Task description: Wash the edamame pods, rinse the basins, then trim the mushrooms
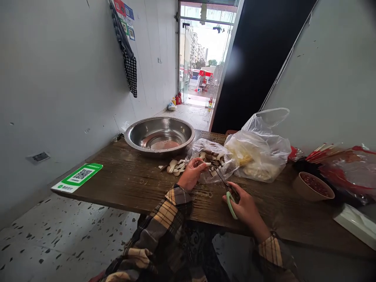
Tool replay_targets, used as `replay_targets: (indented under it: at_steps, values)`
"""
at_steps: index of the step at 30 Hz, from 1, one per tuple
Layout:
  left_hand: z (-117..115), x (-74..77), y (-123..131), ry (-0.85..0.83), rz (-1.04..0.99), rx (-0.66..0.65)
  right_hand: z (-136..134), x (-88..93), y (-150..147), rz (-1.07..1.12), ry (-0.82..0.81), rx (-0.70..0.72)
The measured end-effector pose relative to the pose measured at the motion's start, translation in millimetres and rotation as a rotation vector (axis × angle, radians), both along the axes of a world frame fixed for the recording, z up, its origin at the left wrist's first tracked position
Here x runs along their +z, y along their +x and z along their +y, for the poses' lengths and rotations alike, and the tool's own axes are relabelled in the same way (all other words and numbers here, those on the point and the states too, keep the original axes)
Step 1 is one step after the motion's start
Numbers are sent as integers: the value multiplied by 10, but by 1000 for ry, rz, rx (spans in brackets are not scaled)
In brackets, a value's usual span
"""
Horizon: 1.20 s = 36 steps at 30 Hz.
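The left hand (192, 172) holds a small white mushroom piece (207, 164) with its fingertips. Its grip is closed on the piece. The piece is right at the mouth of a clear mushroom bag (205, 147), which lies open on the brown wooden desk (132, 184).

The right hand (245, 205) holds a pair of scissors (223, 181) with green handles. Its grip is closed around the handles. The blades point up toward the mushroom piece, but I cannot tell if they touch it. Both hands are low over the desk, near the middle. Both arms wear checked sleeves (164, 219).

Just left of the left hand is a little pile of cut mushroom bits (175, 166) on the bare wood. Behind the pile stands a big shiny steel basin (132, 135) with something flat and brownish in the bottom.

To the right of the mushroom bag, touching it, sits a bigger plastic bag (264, 149) with pale yellow food inside. It is puffed up and hides the desk behind it. Further right is a brown paper bowl (302, 190) with red stuff in it. Behind the bowl lies a red bag of thin sticks (346, 164). A flat white packet (355, 225) lies at the right edge.

On the far left corner of the desk lies a green and white QR code card (78, 177). A checked cloth (129, 66) hangs on the left wall. Past the basin, an open door (202, 70) shows a street outside.
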<state>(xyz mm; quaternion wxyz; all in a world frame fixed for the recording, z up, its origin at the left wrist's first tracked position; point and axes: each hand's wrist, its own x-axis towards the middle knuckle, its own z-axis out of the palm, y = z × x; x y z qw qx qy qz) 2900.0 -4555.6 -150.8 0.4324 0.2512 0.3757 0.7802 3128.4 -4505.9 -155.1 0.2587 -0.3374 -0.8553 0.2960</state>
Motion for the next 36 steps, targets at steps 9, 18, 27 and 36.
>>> replay_targets:
  at_steps: [9,18,27,36]
  values:
    - [-11,-46,27,50,-3,-64,-5,-12,-119,-38,-14,6]
    - [-92,15,88,-14,20,-218,27,-87,-201,34,-80,4]
    - [-79,11,76,-18,76,-194,59,-84,-195,39,-33,9]
    - [-87,8,77,-28,123,-152,102,-73,-206,14,-53,44]
